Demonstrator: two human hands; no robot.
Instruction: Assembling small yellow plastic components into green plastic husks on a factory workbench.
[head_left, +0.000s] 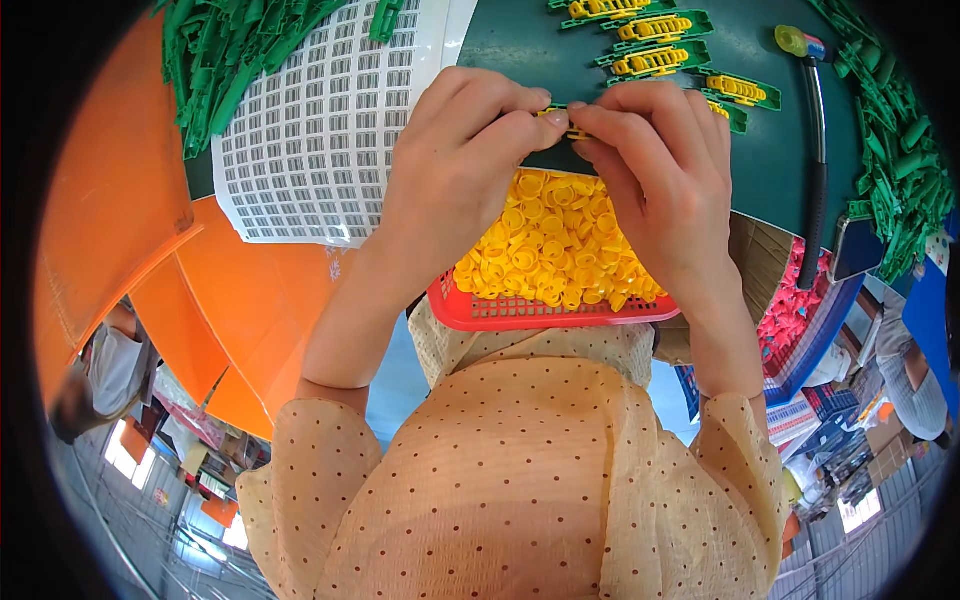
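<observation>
My left hand [455, 150] and my right hand [665, 165] meet above the table, thumbs and fingertips pinched on a small green-and-yellow plastic piece [577, 133]. The fingers cover most of it. Right under my hands, a red basket [550, 318] is heaped with small yellow plastic rings [545, 245]. Beyond the right hand lie several green holders fitted with rows of yellow parts [652, 62], and one such piece [738, 90] lies close to its knuckles.
At the left lies a white sheet of printed labels [310, 150], with a pile of green plastic parts [225, 60] on it. To the right are a hammer [818, 130], a phone [858, 248], more green parts [905, 165] and a crate of pink pieces [793, 315].
</observation>
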